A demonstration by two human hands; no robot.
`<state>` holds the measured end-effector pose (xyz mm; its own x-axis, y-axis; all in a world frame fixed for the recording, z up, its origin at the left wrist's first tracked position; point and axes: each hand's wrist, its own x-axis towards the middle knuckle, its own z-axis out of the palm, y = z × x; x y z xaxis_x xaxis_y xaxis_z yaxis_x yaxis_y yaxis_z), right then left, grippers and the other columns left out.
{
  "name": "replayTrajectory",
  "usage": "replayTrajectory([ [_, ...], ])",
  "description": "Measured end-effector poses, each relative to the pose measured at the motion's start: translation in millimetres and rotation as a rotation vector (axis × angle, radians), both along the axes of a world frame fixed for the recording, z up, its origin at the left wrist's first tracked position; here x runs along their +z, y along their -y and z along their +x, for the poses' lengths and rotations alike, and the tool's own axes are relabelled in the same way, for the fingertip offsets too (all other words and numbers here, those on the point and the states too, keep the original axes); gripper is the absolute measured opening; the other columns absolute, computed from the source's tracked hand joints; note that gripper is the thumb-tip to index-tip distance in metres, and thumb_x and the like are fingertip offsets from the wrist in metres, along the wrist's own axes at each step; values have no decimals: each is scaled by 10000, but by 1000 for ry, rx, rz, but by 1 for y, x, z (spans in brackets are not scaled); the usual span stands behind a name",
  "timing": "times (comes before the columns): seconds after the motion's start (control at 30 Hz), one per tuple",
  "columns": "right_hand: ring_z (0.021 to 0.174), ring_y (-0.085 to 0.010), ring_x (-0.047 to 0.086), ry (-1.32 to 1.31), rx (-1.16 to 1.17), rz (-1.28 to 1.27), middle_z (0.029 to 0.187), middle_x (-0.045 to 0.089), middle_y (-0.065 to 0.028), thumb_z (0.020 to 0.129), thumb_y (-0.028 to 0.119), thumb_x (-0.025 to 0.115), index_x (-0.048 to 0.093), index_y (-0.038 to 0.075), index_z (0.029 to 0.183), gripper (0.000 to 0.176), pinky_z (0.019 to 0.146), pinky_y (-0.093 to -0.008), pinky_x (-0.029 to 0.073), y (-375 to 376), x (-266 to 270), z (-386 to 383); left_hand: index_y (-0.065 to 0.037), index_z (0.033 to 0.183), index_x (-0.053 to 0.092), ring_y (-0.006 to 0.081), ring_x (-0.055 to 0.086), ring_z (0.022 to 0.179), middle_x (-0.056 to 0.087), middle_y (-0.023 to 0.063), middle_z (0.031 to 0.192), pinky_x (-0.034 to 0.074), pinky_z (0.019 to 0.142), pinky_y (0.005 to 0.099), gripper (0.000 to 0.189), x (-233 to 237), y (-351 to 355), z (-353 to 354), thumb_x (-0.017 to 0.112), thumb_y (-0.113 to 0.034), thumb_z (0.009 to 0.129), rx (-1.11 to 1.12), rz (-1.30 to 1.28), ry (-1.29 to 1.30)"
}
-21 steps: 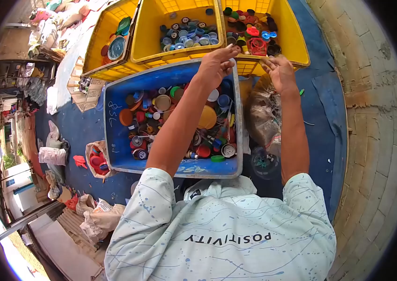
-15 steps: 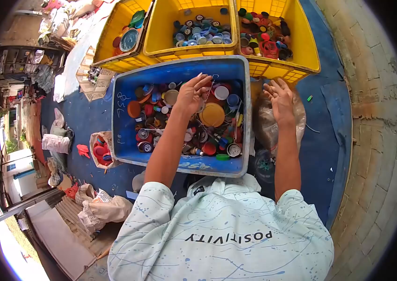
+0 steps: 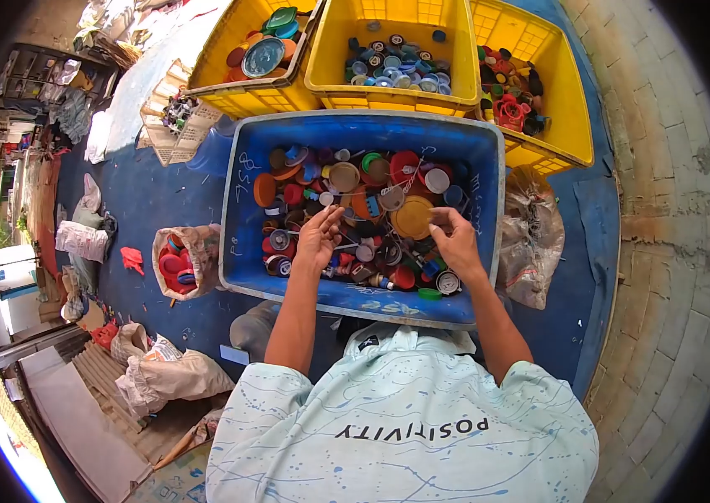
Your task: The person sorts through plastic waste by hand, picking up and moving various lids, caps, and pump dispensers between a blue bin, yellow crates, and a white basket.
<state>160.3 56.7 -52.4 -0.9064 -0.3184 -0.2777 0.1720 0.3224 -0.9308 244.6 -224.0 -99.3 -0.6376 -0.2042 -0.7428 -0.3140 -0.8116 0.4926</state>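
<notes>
My left hand (image 3: 318, 241) is over the left-middle of a blue bin (image 3: 489, 218), fingers loosely stretched toward the mixed bottle caps and lids. A white cap (image 3: 326, 199) lies just beyond its fingertips. My right hand (image 3: 457, 248) hangs over the right side, fingers curved and apart, beside a large orange-yellow lid (image 3: 410, 218). I see nothing held in either hand. A red cap (image 3: 404, 277), a green cap (image 3: 430, 294) and thin white sticks lie among the pile near the front wall.
Behind the bin stand three yellow crates: left crate with large lids (image 3: 242, 96), middle with pale caps (image 3: 393, 101), right with red and dark caps (image 3: 560, 151). A sack of red lids (image 3: 187, 251) sits left, a clear plastic bag (image 3: 531, 243) right. A wall (image 3: 665, 251) runs along the right.
My right hand has moved left from above the plastic bag to over the bin. My left hand has drawn back toward me. A small green thing right of the bag no longer shows. The view has shifted.
</notes>
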Motion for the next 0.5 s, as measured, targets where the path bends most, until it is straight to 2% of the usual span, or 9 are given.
replayTrajectory([
  [0.13, 930, -273, 659, 41, 225, 205, 1003, 676, -177, 824, 112, 598, 604, -21, 1094, 301, 826, -364, 507, 47, -28, 20, -79, 1079, 600, 70, 541, 624, 657, 40, 1070, 463, 559, 228, 233, -12, 30, 17, 615, -246, 916, 37, 30, 12],
  [0.37, 974, -387, 626, 108, 340, 488, 996, 656, -245, 777, 146, 602, 615, -20, 1070, 337, 881, -423, 481, 90, -104, 28, -98, 1067, 628, 67, 512, 637, 663, 14, 1049, 439, 577, 233, 217, -28, 82, 35, 619, -244, 906, 63, 70, 35],
  [0.5, 937, -357, 648, 89, 271, 535, 950, 674, -227, 780, 152, 627, 624, -34, 1043, 322, 835, -403, 494, 110, -134, 25, -108, 1048, 638, 59, 519, 613, 691, 9, 977, 436, 549, 228, 191, -26, 101, 44, 606, -241, 915, 35, 41, 70],
])
